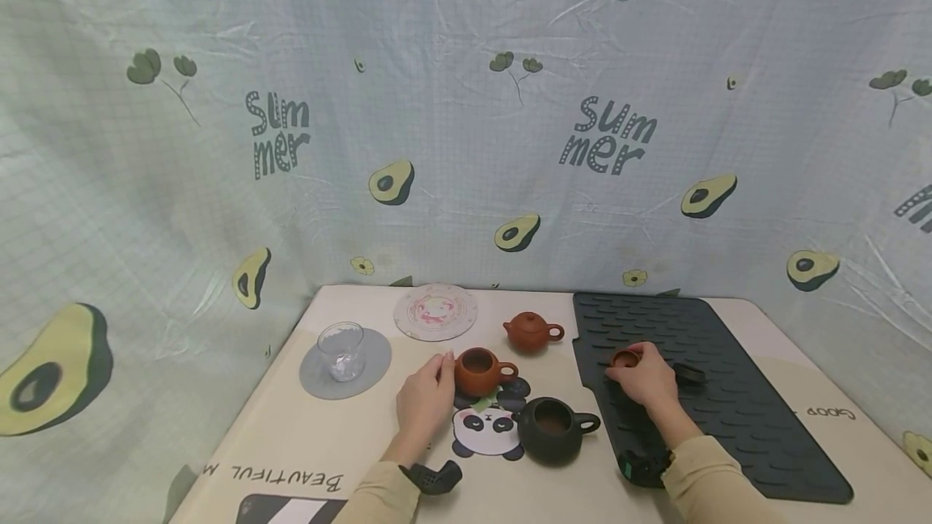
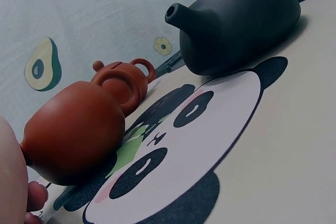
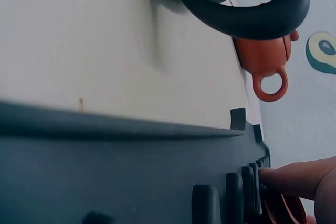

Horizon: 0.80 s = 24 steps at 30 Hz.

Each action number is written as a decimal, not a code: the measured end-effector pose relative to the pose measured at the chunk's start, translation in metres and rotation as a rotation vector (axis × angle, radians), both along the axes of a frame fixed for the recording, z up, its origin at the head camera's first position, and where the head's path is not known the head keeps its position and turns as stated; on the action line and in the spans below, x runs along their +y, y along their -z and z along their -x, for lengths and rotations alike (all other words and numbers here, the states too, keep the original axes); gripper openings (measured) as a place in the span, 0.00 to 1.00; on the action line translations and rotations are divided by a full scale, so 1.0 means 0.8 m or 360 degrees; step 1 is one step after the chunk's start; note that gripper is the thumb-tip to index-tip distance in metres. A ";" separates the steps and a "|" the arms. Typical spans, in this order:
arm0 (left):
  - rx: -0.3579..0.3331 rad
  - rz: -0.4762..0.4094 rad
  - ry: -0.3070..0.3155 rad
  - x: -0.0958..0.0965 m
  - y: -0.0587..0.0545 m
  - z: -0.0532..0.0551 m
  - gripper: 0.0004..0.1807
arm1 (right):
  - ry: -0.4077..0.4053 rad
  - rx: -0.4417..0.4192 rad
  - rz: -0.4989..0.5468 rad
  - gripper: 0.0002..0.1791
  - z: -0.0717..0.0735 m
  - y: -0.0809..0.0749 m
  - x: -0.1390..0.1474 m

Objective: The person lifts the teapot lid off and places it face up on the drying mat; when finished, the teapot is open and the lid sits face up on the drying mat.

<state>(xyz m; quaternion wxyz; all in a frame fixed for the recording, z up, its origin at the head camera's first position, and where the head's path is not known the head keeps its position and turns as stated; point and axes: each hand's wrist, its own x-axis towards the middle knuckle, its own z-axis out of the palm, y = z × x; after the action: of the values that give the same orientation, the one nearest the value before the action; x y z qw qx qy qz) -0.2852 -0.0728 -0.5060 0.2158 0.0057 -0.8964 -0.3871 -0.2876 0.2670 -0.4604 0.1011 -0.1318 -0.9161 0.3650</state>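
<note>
A lidless reddish-brown teapot point(image 1: 476, 374) stands above the printed panda's head. My left hand point(image 1: 425, 396) is at its left side, thumb and fingers around the spout, as the left wrist view point(image 2: 73, 135) also shows from close by. Over the dark ribbed mat, my right hand point(image 1: 648, 378) pinches a small round reddish-brown lid point(image 1: 624, 358) by its edge. In the right wrist view the lid's hollow side point(image 3: 286, 211) shows, partly hidden by the fingers. A black lid point(image 1: 688, 374) lies on the mat just right of that hand.
A lidless black teapot point(image 1: 549, 431) stands between my forearms. Farther back is a lidded reddish-brown teapot point(image 1: 531, 332). A glass cup point(image 1: 342, 350) sits on a grey round mat point(image 1: 313, 374) at left, near a patterned round mat point(image 1: 437, 314). The ribbed mat point(image 1: 772, 427) covers the right side.
</note>
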 end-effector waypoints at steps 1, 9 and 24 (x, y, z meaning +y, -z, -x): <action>0.0001 0.0000 -0.0002 0.000 0.000 0.000 0.20 | -0.0002 -0.0002 -0.0005 0.35 0.000 0.000 0.001; 0.0019 -0.0012 0.0011 -0.001 -0.003 -0.001 0.20 | -0.0043 0.0032 -0.0035 0.34 0.000 0.003 0.005; 0.0013 -0.0004 0.0001 0.001 -0.001 -0.001 0.20 | -0.0076 -0.0011 -0.0055 0.35 0.003 0.006 0.007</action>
<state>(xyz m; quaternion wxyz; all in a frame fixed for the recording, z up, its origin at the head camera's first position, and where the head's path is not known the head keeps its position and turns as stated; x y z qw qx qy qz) -0.2841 -0.0722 -0.5049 0.2194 0.0040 -0.8950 -0.3883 -0.2902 0.2726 -0.4651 0.0916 -0.1093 -0.9255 0.3510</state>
